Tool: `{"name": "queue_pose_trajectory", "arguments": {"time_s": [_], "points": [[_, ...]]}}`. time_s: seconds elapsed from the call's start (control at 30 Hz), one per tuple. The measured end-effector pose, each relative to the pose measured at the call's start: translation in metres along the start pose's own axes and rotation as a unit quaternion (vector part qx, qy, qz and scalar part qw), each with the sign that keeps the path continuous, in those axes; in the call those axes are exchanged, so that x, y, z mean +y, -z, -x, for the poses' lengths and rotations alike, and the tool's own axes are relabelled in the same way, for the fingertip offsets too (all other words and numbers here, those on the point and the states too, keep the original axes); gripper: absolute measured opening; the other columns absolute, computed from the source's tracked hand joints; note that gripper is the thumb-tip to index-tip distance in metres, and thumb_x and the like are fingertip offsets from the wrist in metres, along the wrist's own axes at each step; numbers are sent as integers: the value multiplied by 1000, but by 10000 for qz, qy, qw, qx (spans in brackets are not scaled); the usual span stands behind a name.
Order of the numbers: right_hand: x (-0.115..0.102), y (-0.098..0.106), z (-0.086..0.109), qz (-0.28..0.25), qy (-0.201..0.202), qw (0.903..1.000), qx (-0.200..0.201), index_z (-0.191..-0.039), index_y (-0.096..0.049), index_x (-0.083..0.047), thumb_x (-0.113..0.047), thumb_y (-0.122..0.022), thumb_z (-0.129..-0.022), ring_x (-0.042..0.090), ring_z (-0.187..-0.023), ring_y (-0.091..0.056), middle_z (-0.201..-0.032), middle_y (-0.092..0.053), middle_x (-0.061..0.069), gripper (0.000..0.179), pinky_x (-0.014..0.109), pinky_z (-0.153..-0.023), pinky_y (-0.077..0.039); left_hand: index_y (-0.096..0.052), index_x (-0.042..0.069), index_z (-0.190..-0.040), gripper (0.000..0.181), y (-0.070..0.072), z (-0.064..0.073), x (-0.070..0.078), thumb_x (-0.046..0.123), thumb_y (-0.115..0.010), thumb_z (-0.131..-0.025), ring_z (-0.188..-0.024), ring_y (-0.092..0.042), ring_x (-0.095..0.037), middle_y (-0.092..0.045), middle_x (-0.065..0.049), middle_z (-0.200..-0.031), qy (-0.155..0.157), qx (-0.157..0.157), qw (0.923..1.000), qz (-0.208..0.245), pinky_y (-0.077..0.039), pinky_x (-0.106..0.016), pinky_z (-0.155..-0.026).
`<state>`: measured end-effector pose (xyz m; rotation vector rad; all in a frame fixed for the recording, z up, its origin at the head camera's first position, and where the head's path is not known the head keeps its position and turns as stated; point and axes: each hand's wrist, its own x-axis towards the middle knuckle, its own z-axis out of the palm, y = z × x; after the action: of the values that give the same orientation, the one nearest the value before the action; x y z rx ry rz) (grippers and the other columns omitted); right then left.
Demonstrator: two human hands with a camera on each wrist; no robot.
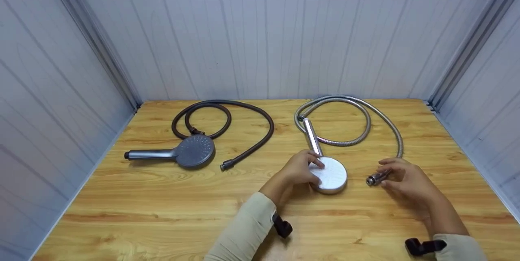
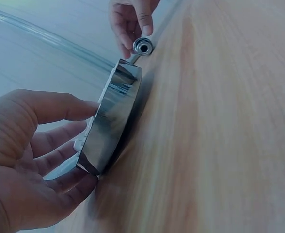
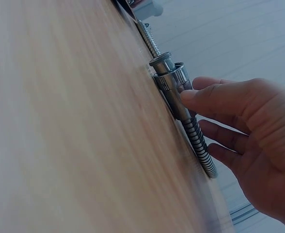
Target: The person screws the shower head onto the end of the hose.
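A chrome shower head (image 1: 333, 175) lies on the wooden table, its round pale face up and its handle (image 1: 312, 135) pointing toward the back. My left hand (image 1: 302, 167) holds it at the disc's left side, the thumb on the face. In the left wrist view, other fingers of this hand (image 2: 21, 160) reach the lower rim of the disc (image 2: 116, 111). To the right, my right hand (image 1: 410, 180) pinches the metal end fitting (image 1: 378, 178) of a silver shower hose (image 1: 400, 139). The right wrist view shows the thumb on that fitting (image 3: 174, 92), close above the table.
Behind the chrome shower head the silver hose loops, its other end (image 1: 301, 117) near the handle's tip. On the left lie a dark grey shower head (image 1: 195, 151) and a dark hose (image 1: 270, 125). Pale panel walls (image 1: 260, 37) stand around the table (image 1: 162, 212).
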<state>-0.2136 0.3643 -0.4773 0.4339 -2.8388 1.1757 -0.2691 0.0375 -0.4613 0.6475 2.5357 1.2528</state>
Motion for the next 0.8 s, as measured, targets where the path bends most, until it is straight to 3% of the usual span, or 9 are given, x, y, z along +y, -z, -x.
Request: {"name": "queue_pose_trajectory", "arguments": {"time_s": [0.13, 0.47, 0.7, 0.8], "points": [[-1, 0, 0, -85, -44, 10000, -1, -108, -72, -8, -3, -78, -80, 39, -124, -47, -131, -56, 14, 29, 6, -93, -28, -77, 9, -98, 35, 3, 0, -2, -1, -84, -65, -118, -52, -17, -57, 3, -125, 83, -65, 9999, 82, -39, -25, -99], [-1, 0, -1, -316, -109, 9994, -19, -108, -71, -3, 0, -77, -79, 40, -124, -46, -131, -55, 18, 30, 2, -91, -24, -75, 8, -104, 34, 8, 1, -7, -5, -71, -73, -117, -54, -18, -60, 0, -127, 303, 113, 9994, 130, -42, -27, -97], [0, -1, -1, -254, -22, 9997, 26, -108, -72, -5, -2, -78, -79, 3, -114, -46, -129, -57, 16, 29, 6, -93, -29, -72, 5, -111, 32, 10, 2, -7, -5, -63, -81, -113, -57, -18, -64, -5, -117, 268, 149, 9995, -65, -44, -29, -97], [1, -1, -1, -29, 81, 10000, 39, -106, -73, -9, -5, -79, -79, 4, -113, -48, -128, -58, 14, 28, 7, -92, -29, -71, 5, -113, 35, 9, 3, -7, -6, -59, -82, -112, -57, -18, -64, -6, -117, 252, 183, 9994, -127, -44, -30, -97]]}}
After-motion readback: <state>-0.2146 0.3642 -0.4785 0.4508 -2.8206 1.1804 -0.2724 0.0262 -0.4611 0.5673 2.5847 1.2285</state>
